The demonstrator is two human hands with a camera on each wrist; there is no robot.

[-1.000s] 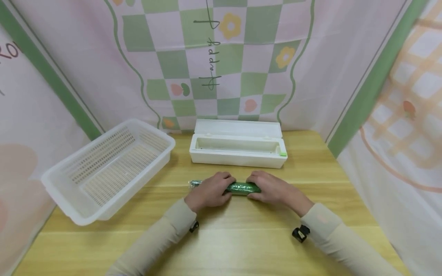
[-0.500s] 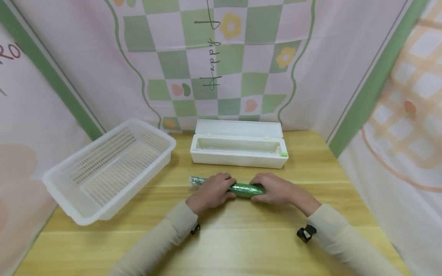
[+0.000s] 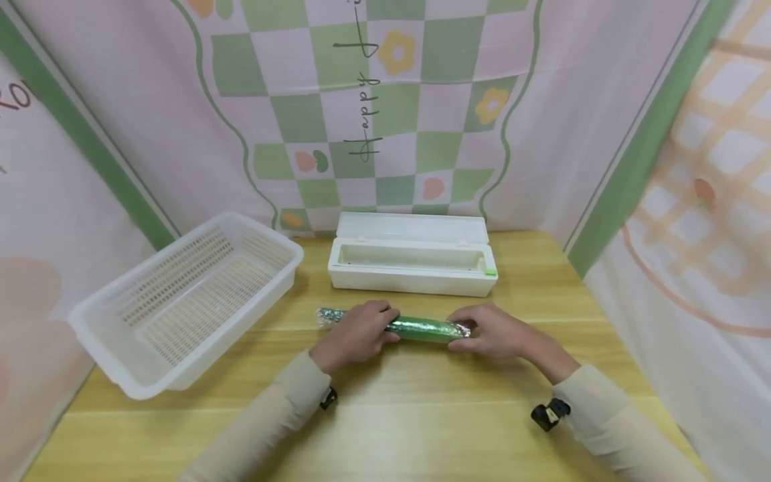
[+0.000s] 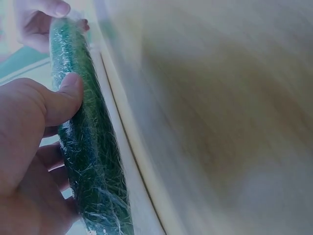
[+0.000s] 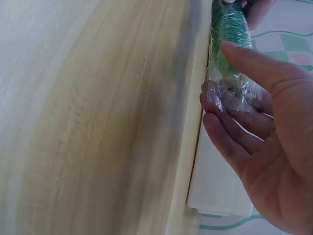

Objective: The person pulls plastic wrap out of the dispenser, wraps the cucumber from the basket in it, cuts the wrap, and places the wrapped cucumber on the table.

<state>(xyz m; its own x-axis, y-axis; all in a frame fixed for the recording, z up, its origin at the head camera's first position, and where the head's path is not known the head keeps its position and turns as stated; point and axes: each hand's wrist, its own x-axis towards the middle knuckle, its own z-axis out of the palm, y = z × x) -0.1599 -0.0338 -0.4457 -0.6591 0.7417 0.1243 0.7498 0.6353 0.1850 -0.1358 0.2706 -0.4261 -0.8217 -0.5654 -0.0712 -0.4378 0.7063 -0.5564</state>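
Observation:
A long green cucumber (image 3: pixel 421 328) wrapped in clear plastic film lies crosswise before me, close over the wooden table (image 3: pixel 415 428). My left hand (image 3: pixel 355 335) grips it left of its middle; in the left wrist view the thumb presses on top of the wrapped cucumber (image 4: pixel 95 152) and the fingers pass beneath. At the right end is my right hand (image 3: pixel 500 331), its thumb on the cucumber and its fingers curled behind. Loose, crinkled film (image 5: pixel 239 95) sticks out past that end, over the right fingers. More crumpled film (image 3: pixel 329 316) shows at the left end.
Behind the hands stands a long white box (image 3: pixel 415 281), its lid (image 3: pixel 412 227) raised and a green tab (image 3: pixel 490 272) at its right corner. A white slotted basket (image 3: pixel 144 388) sits at the left. A patterned cloth (image 3: pixel 397 107) hangs behind the table.
My right hand has slid rightward along the cucumber to its end, baring more of it and the loose film there. The left hand keeps its grip, shifting slightly left with the cucumber.

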